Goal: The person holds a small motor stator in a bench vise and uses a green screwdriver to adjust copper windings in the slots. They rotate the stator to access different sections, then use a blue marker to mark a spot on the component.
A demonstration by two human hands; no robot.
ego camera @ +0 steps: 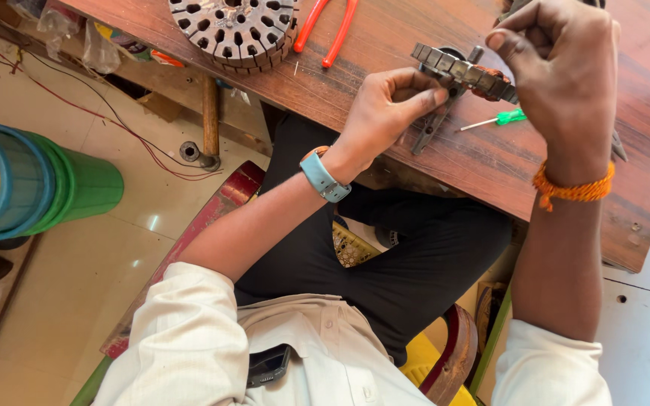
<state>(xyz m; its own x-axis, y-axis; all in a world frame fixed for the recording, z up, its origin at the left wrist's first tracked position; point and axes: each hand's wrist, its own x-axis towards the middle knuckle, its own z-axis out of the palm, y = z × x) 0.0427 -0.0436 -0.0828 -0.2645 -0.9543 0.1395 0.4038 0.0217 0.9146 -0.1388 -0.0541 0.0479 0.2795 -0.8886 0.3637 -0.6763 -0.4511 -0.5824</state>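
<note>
The left hand (385,109) is pinching one end of a round grey metal ring with slots and copper wire inside (464,73). Its thumb and fingers are pressing together on the ring's near edge. A light blue watch band (323,177) is sitting on that wrist.

The right hand (562,71) is curling shut over the other end of the same ring, so that end is hiding under the fingers. An orange thread band (573,189) is going around that wrist. The ring is tilting on its edge between the two hands, just above the brown wooden table (490,162).

Right under the left hand's fingertips, a grey metal tool with two long arms (432,129) is lying on the table. Between the two hands, a little nearer to the person, a small screwdriver with a green handle (499,119) is lying flat.

Beyond the left hand, pliers with red-orange handles (327,28) are resting on the table. Further out to the left of that hand, a big round grey metal disc with many slots (233,28) is sitting at the table's edge. Far to the left, down on the floor, stacked green and blue plastic tubs (31,184) are lying on their side.
</note>
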